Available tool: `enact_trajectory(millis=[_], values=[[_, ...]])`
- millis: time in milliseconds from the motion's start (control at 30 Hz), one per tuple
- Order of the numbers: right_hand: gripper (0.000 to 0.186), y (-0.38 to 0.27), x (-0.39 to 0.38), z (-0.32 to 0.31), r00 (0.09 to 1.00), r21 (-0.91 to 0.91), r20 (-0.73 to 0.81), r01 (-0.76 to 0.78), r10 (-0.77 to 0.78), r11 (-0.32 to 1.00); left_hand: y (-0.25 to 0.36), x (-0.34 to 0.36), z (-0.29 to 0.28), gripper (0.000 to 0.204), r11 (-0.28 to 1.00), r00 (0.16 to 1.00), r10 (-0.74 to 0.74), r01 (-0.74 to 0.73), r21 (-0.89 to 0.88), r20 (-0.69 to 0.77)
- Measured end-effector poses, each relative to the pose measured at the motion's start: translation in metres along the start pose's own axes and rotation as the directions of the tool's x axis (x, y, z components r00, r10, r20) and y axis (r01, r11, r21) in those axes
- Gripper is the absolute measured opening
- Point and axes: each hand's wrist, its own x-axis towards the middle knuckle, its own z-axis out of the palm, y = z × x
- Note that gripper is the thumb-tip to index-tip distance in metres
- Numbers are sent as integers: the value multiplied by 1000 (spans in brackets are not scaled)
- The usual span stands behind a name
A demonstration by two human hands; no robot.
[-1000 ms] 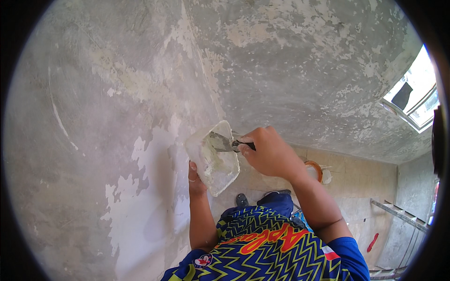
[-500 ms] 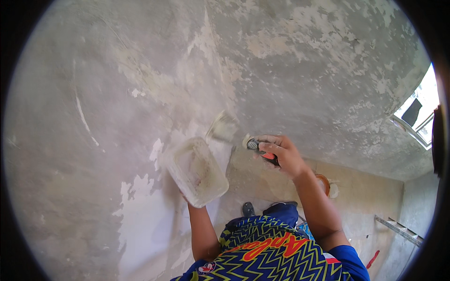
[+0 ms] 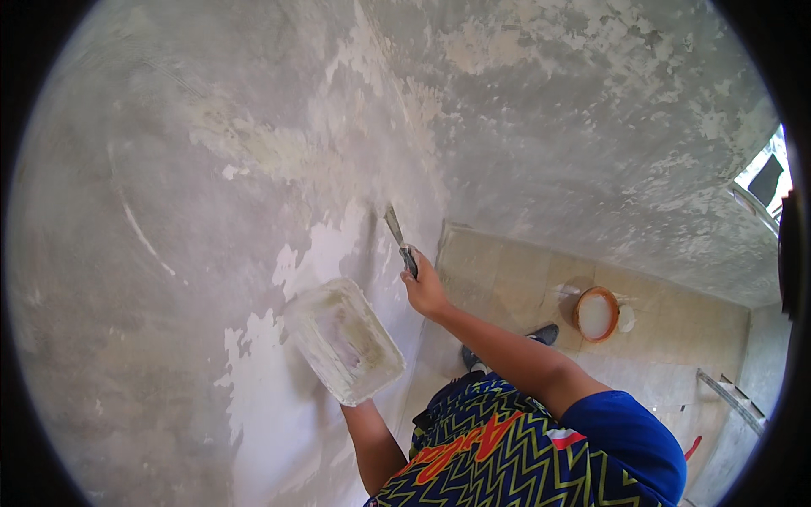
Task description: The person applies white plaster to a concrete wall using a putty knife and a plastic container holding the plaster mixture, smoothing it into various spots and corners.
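Note:
My right hand [image 3: 426,286] is closed around the dark handle of a putty knife [image 3: 392,223]. The blade, seen nearly edge-on, rests at the grey wall [image 3: 321,198] beside a white patch of putty [image 3: 334,245]. Lower and to the left, a pale rectangular plastic tray [image 3: 378,328] smeared with putty is tilted up in my left hand [image 3: 351,412]. That hand sits beneath the tray, which hides its fingers; mostly the wrist and forearm show.
A second wall [image 3: 541,160] with patchy plaster meets this one at a corner. On the tiled floor [image 3: 498,279] stands an orange-brown bucket [image 3: 596,314] with whitish contents. A ladder-like metal frame [image 3: 731,401] lies at the far right, below a window [image 3: 767,177].
My right hand has moved left and brought the putty knife from near the tray's edge to the wall. The tray sits slightly lower, and my view has shifted, showing the bucket fully.

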Motion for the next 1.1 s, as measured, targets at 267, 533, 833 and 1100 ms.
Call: enact_trajectory(millis=[267, 533, 833, 1100], values=[[65, 56, 21, 42, 972, -131, -222, 45, -74, 990, 2, -53, -5, 64, 965, 991, 80, -50, 257, -105], [80, 6, 29, 93, 992, -55, 125, -27, 34, 998, 20, -65, -16, 67, 969, 966, 77, -15, 245, -246], [84, 48, -17, 37, 949, -202, 306, 143, -77, 969, 2, -39, 35, 63, 996, 964, -59, 74, 49, -259], [41, 25, 91, -8, 986, -114, 153, -52, 69, 992, 1, -32, 31, 61, 993, 991, -118, 117, -22, -63]])
